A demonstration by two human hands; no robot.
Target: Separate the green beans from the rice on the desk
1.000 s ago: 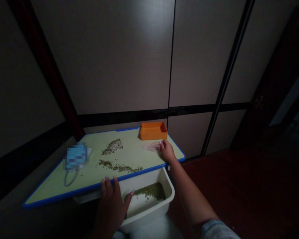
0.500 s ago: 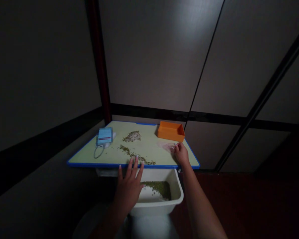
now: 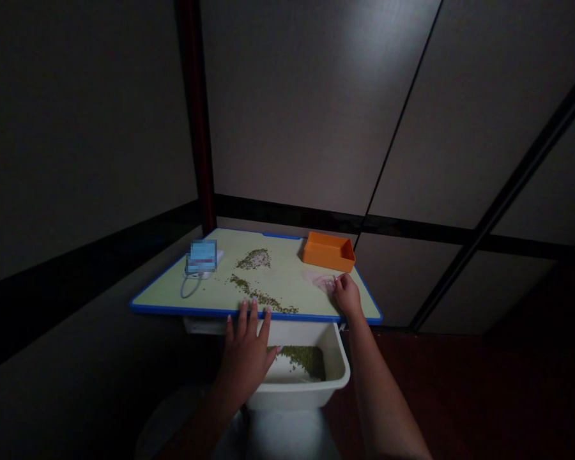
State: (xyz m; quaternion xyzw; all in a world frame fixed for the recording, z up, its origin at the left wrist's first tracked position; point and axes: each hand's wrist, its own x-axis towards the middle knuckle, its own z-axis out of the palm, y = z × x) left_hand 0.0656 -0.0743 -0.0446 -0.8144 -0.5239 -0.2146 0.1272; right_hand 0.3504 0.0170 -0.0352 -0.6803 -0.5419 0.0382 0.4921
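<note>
My left hand [image 3: 246, 354] is spread open at the front edge of the table [image 3: 172, 300], fingertips near a scattered strip of small green beans [image 3: 261, 299] and the thumb over a white drawer bin [image 3: 292, 395]. More green beans [image 3: 311, 361] lie inside the bin. My right hand [image 3: 347, 295] rests at the right side of the tabletop with its fingers pinched together. At its fingertips lies a thin, see-through pinkish piece [image 3: 319, 280] with small whitish bits. What the fingers hold is too small to make out. A pile of pale and green grains [image 3: 255, 259] sits farther back.
An orange open box [image 3: 328, 252] stands at the back right of the table. On the left is a blurred-out blue item [image 3: 202, 255] with a looped cord [image 3: 186, 287]. Cabinet panels [image 3: 306, 128] rise behind; dark red floor [image 3: 412, 383] shows at right.
The view has swung left, so the table appears farther right. My left hand moved forward over the table edge, then drew back slightly. My right hand stays pinched beside the pinkish piece.
</note>
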